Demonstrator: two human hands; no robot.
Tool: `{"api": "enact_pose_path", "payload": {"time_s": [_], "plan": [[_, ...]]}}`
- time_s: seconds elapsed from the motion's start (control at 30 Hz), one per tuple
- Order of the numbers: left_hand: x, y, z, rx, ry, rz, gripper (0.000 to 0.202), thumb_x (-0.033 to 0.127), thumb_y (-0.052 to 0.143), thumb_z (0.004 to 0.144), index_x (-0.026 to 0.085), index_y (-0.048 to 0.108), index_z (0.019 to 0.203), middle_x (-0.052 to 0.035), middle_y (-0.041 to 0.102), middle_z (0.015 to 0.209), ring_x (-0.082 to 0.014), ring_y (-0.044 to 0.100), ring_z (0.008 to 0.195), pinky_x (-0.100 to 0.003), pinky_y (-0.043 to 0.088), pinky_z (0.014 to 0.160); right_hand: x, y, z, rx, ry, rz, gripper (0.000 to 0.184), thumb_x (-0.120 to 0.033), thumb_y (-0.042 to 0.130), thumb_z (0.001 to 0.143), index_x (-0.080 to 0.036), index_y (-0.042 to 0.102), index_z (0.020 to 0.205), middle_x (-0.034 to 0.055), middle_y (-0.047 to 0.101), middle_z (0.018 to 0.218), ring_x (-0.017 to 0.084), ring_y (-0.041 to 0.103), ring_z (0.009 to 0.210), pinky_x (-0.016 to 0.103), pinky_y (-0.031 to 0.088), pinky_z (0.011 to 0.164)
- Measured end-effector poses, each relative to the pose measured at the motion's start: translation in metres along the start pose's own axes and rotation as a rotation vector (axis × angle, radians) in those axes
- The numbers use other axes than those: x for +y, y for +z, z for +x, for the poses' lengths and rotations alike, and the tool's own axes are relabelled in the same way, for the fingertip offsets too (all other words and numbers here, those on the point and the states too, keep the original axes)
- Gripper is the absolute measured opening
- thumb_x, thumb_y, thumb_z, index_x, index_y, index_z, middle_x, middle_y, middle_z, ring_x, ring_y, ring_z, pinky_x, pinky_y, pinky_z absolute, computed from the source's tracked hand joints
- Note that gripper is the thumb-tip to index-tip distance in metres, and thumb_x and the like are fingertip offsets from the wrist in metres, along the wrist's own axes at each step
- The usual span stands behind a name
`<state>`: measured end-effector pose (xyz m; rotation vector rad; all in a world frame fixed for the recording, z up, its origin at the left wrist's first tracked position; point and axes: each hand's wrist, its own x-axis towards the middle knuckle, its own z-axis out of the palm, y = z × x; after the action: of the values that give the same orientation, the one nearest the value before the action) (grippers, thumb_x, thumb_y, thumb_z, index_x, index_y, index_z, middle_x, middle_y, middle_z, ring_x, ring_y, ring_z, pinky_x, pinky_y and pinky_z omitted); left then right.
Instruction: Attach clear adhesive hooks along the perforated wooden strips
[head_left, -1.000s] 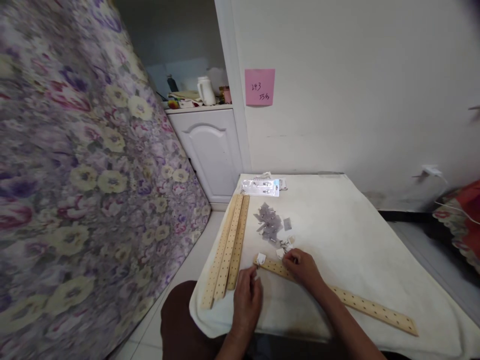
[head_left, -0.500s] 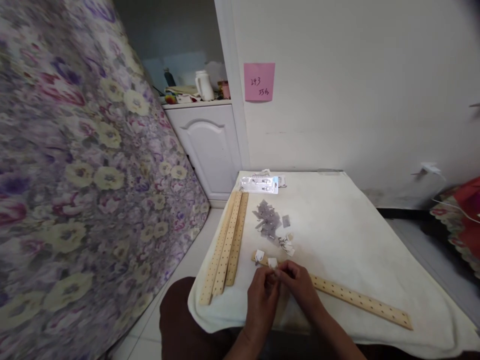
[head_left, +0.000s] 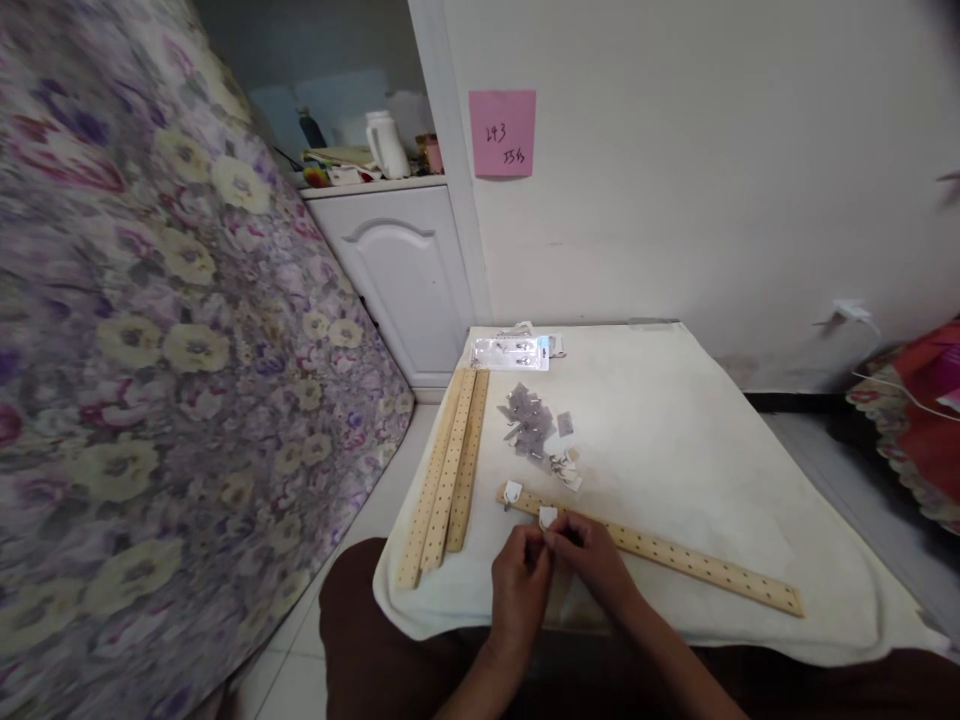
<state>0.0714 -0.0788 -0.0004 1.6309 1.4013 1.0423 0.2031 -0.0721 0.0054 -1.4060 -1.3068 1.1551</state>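
A long wooden strip with rows of small holes lies slantwise across the cloth in front of me. Over its left part, my left hand and my right hand meet with fingertips pinched together at the lower edge of a small white square tag. Fingers hide whatever finer part is between them. Another white tag, with a small dark piece below it, sits at the strip's left end. Beyond the strip are a small pile of white tags and a heap of grey translucent squares.
Three more perforated wooden strips lie together along the table's left side. A clear blister pack is at the far edge of the cloth-covered table. A floral curtain hangs at left; a white cabinet stands behind.
The camera view has tilted down and shifted slightly, so the scene sits a little higher. Both hands stay pinched at the same white tag, which shows a bit more clearly now.
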Motion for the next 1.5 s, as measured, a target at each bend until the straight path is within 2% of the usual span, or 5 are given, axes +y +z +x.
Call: {"api": "enact_pose_path", "payload": {"time_s": [0.33,0.57,0.7,0.97,1.5], "plan": [[-0.006,0.001,0.003,-0.02,-0.019,-0.022,0.021,0.039,0.055,0.083,0.019,0.056,0.075,0.0035,0.058,0.065,-0.0113,0.052,0.061,-0.021,0.042,0.058,-0.002,-0.007,-0.006,-0.08,0.11,0.093,0.021,-0.035,0.056,0.076,-0.016,0.065,0.077,-0.004,0.054,0.053,0.01,0.047,0.045,0.02,0.037,0.044],[-0.01,0.004,0.004,0.022,0.009,-0.035,0.016,0.034,0.054,0.083,0.019,0.057,0.078,0.003,0.058,0.069,-0.0108,0.051,0.063,-0.021,0.043,0.062,-0.006,-0.027,0.002,0.115,0.027,-0.133,0.018,-0.032,0.053,0.078,-0.017,0.061,0.085,-0.0003,0.063,0.067,0.013,0.059,0.052,0.024,0.045,0.053],[-0.011,0.007,0.007,0.038,0.026,-0.044,0.016,0.034,0.052,0.084,0.019,0.057,0.078,0.0024,0.058,0.07,-0.0112,0.052,0.065,-0.021,0.043,0.063,-0.003,-0.028,0.015,0.069,0.032,-0.155,0.022,-0.033,0.053,0.078,-0.018,0.058,0.094,0.0008,0.066,0.074,0.013,0.061,0.051,0.026,0.047,0.052],[-0.011,0.01,0.011,0.067,0.043,-0.001,0.012,0.03,0.052,0.084,0.02,0.057,0.08,0.0026,0.06,0.073,-0.0112,0.053,0.066,-0.021,0.043,0.064,-0.001,-0.018,0.037,0.068,-0.017,-0.337,0.011,-0.024,0.055,0.075,-0.018,0.065,0.076,0.0007,0.067,0.068,0.015,0.06,0.064,0.025,0.045,0.062],[-0.009,0.015,0.018,0.089,0.125,0.082,0.008,0.022,0.051,0.083,0.02,0.054,0.076,0.0006,0.056,0.077,-0.013,0.052,0.071,-0.025,0.042,0.067,0.001,-0.015,0.048,0.096,-0.082,-0.553,0.01,-0.016,0.052,0.075,-0.018,0.062,0.074,0.0016,0.062,0.073,0.014,0.055,0.069,0.023,0.037,0.064]]}}
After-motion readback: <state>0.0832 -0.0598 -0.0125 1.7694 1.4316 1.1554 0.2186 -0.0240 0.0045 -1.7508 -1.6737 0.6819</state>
